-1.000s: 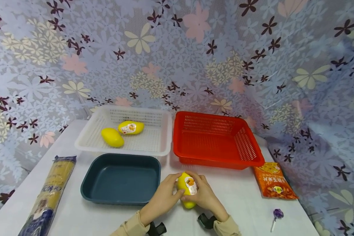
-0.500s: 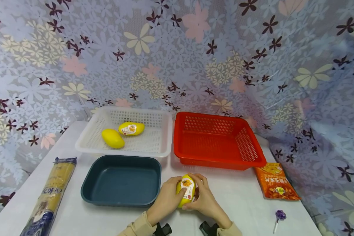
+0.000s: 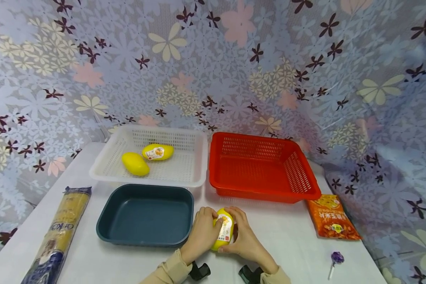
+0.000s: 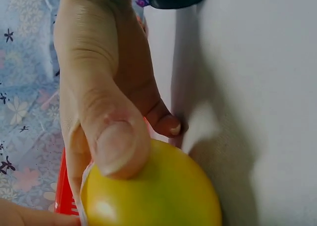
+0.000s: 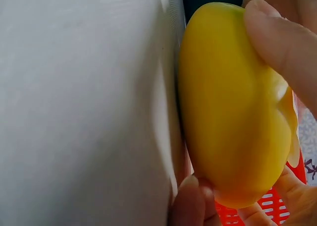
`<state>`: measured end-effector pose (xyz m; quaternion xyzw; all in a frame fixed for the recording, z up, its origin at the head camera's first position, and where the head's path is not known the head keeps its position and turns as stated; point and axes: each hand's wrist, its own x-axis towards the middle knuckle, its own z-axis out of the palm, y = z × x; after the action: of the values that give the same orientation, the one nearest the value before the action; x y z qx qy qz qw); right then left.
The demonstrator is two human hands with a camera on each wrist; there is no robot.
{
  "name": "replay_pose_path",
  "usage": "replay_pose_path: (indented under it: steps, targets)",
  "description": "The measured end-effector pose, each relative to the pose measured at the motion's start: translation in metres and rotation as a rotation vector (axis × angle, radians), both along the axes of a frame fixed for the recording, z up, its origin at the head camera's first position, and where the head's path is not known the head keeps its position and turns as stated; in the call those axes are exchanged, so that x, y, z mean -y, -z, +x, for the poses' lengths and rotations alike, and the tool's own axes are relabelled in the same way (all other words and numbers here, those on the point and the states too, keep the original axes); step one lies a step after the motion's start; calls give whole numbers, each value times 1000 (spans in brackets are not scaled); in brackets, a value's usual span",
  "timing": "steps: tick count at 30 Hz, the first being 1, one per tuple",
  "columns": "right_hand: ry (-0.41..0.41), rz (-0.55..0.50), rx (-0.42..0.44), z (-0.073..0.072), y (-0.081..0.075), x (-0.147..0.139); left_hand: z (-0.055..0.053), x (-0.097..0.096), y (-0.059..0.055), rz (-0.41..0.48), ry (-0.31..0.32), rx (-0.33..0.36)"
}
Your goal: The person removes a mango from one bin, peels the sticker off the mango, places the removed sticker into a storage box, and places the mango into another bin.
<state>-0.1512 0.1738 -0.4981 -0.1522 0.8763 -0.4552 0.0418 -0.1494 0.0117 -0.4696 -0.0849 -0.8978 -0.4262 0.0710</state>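
A yellow mango (image 3: 221, 232) with a white printed sticker (image 3: 226, 230) stands between my two hands over the white table, in front of the red basket. My left hand (image 3: 203, 232) grips its left side, with the thumb on the sticker. From the right, my right hand (image 3: 246, 240) holds it, thumb low near the bottom end and fingers around the top. The left wrist view shows the right thumb (image 4: 119, 146) against the mango's yellow skin (image 4: 163, 191). Fingertips (image 5: 190, 201) touch the lower end of the mango (image 5: 228, 102) in the right wrist view; its sticker is mostly hidden there.
A white basket (image 3: 184, 183) holds two more mangoes (image 3: 135, 163). The red basket (image 3: 255, 195) sits beside it. A dark teal tray (image 3: 142, 241) lies left of my hands, with a noodle pack (image 3: 58, 232) further left. An orange snack bag (image 3: 331, 217) and a purple lollipop (image 3: 337, 258) lie right.
The mango has turned a little in my hands, and its sticker now leans the other way. My left hand has shifted slightly right, its thumb moving up over the sticker.
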Motion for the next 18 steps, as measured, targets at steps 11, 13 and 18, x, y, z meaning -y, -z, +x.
replay_pose_path:
  steps: [11,13,18]
  targets:
    - [-6,-26,-4,0,0,-4,-9,-6,-2,10,-37,-39]
    - [-14,-36,2,0,-1,-4,-10,-7,-4,31,-31,-44]
    - [-33,-29,1,0,-2,-6,-11,-9,-9,141,69,1]
